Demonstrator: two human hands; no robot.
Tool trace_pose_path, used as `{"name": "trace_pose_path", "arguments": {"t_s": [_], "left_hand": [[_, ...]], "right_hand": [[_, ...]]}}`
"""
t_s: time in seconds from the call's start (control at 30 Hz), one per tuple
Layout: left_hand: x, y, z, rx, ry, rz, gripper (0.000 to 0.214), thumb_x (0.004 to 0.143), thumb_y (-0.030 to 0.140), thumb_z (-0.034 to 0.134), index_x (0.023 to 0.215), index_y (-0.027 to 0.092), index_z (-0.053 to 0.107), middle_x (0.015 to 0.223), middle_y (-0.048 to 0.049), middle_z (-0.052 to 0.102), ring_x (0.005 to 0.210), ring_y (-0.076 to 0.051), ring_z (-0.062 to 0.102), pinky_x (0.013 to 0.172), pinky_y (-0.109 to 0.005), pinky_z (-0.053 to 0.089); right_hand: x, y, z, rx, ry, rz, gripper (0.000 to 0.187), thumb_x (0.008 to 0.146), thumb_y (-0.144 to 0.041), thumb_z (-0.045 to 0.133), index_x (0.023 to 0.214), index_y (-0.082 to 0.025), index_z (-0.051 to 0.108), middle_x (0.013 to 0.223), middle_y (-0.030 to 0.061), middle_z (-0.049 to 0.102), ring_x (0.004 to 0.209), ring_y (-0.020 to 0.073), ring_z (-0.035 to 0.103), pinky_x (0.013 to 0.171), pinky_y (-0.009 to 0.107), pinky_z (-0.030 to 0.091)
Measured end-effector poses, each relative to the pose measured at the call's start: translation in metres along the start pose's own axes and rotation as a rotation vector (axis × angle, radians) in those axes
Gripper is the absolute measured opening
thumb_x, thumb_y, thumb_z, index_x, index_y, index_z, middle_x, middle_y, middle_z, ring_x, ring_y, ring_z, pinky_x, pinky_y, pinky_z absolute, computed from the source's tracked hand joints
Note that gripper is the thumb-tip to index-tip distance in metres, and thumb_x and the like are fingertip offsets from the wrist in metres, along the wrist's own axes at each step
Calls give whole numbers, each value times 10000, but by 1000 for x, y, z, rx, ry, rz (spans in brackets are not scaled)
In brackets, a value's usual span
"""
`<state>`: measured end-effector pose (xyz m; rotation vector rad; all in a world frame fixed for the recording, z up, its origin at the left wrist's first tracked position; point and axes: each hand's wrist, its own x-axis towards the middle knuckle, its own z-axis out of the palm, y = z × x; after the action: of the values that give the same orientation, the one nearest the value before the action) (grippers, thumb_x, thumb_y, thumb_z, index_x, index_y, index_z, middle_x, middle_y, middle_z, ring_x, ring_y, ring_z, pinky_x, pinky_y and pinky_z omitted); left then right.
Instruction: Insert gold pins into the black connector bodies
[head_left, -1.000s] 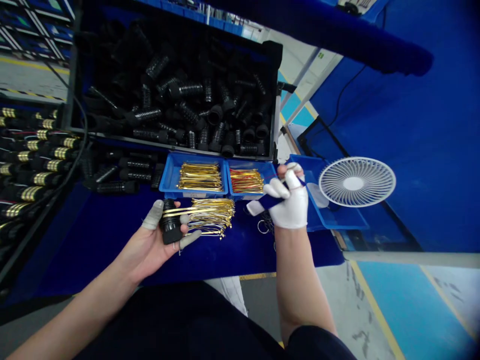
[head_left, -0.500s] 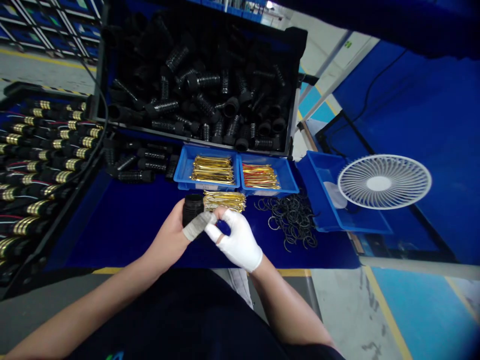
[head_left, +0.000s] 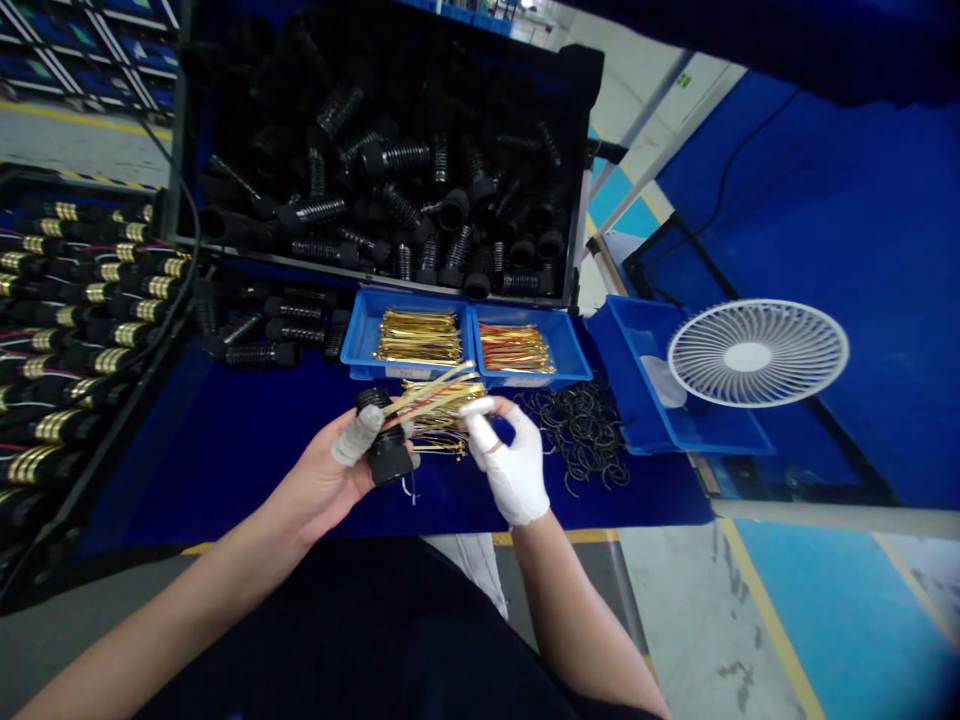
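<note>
My left hand (head_left: 322, 475), with a grey cover on the thumb, is wrapped round a black threaded plastic sleeve (head_left: 390, 460). Several long gold strips (head_left: 431, 398), one reddish, slant up and right from the sleeve, close to my thumb. My right hand (head_left: 514, 465), in a white glove with bare fingertips, is closed at the strips' right side, its thumb and fingers pinched together. Whether the strips go inside the sleeve cannot be made out. Thin white wire ends (head_left: 409, 488) hang below the sleeve. Behind lies a loose pile of gold strips (head_left: 442, 440).
Two blue trays hold gold strips (head_left: 418, 338) and red-and-gold strips (head_left: 516, 348). Black rings (head_left: 585, 440) lie to the right, near a white fan (head_left: 757, 355). A big crate (head_left: 375, 270) of black sleeves stands behind; gold-banded assemblies (head_left: 90, 335) fill a rack at left.
The sleeve has tilted in my left hand, and gold strips now stick out from it. My right hand has moved right, away from my left thumb. The view has shifted slightly.
</note>
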<state>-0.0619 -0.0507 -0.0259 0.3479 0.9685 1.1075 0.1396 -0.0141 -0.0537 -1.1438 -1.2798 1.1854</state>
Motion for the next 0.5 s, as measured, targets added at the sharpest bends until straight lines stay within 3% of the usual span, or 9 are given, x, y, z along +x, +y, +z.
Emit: {"name": "trace_pose_path", "arguments": {"t_s": [0.07, 0.13, 0.33, 0.5], "left_hand": [[1, -9, 0, 14, -38, 5, 546, 728, 402, 876, 1169, 159, 666, 1078, -118, 735, 854, -238, 725, 766, -364, 625], [2, -18, 0, 29, -76, 11, 513, 743, 356, 870, 1175, 176, 660, 1158, -127, 723, 943, -265, 722, 786, -366, 620], [2, -22, -1, 14, 19, 103, 561, 621, 367, 944, 1081, 224, 656, 1086, -44, 705, 907, -209, 691, 745, -304, 605], [1, -20, 1, 81, 14, 128, 608, 536, 317, 986, 1037, 220, 654, 1019, -14, 678, 851, -166, 658, 719, -251, 574]], "right_hand": [[-7, -6, 8, -42, -98, -83, 108, 822, -323, 764, 890, -242, 744, 894, 23, 754, 796, 196, 688, 823, 352, 554], [-13, -10, 18, -44, -122, -149, 87, 794, -302, 778, 858, -249, 751, 888, 27, 763, 846, 231, 707, 877, 390, 555], [-21, -6, 32, -100, 15, -174, 80, 818, -312, 730, 793, -242, 701, 781, 14, 733, 719, 211, 673, 776, 365, 558], [-19, -8, 27, 7, -124, -156, 53, 822, -300, 761, 851, -256, 753, 868, 21, 764, 817, 223, 704, 839, 367, 551]]}}
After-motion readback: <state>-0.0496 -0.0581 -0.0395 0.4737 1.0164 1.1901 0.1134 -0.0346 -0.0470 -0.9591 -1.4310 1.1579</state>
